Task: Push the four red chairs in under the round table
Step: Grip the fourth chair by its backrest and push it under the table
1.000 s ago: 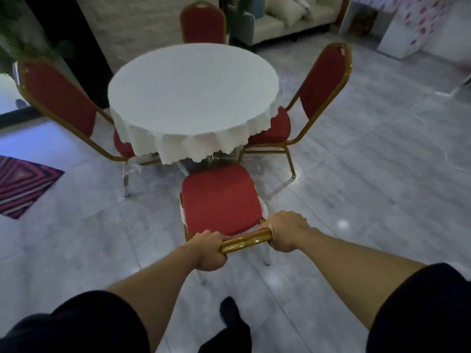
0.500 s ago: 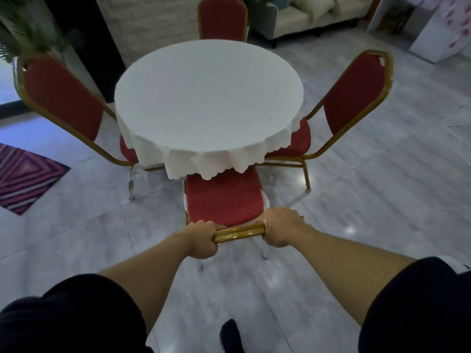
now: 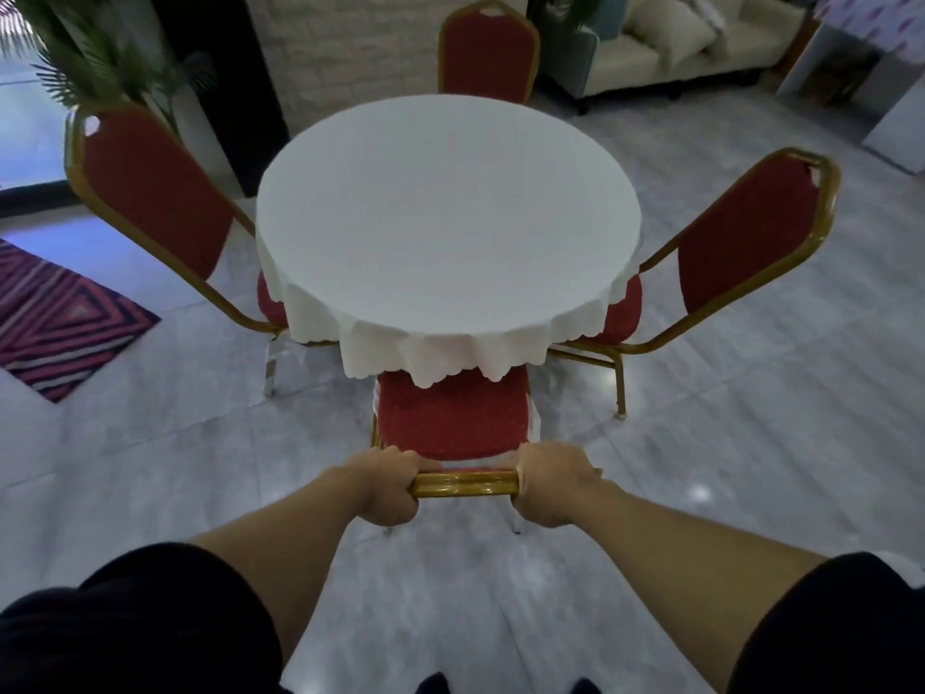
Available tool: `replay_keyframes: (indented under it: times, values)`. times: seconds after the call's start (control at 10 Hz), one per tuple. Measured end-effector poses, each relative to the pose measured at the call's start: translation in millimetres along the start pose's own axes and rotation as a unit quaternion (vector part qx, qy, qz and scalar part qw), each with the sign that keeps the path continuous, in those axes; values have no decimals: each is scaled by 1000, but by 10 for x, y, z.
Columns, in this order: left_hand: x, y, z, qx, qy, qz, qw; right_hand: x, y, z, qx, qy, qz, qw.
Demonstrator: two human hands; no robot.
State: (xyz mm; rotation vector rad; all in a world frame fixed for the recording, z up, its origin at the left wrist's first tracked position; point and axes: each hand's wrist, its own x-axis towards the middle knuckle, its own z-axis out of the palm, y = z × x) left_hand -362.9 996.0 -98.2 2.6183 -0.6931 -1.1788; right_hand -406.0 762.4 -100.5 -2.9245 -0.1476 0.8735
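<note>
Fingers of both hands wrapped tight around the top rail of the near chair (image 3: 453, 418); final chair part-way in.

I have the left hand (image 3: 385, 485) and right hand (image 3: 550, 480) clamped on the gold rail, one at each end. The seat's front edge sits under the near edge of the bench (image 3: 445, 212), below the cloth's scalloped hem; most of the seat shows. The left chair (image 3: 150, 192), right chair (image 3: 741, 237) and far chair (image 3: 488, 50) appear seated, with only slivers of seat visible. I judge three done, one needing further travel.
</note>
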Motion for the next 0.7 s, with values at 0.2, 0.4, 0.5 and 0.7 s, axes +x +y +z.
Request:
replay_keyframes:
  times: [0.2,0.4,0.5,0.7]
  values:
    - [-22,111,116,4,51,-85,995,-6,42,-2,45,-18,-21,999]
    - [-93,350,214,27,117,-191,974,-9,183,-65,86,-76,-89,989]
    - [-118,475,141,-2,85,-211,974,-16,392,-150,142,-116,-105,978]
    - [-60,992,-175,-124,0,-125,984,-190,1168,-442,202,-130,-94,966]
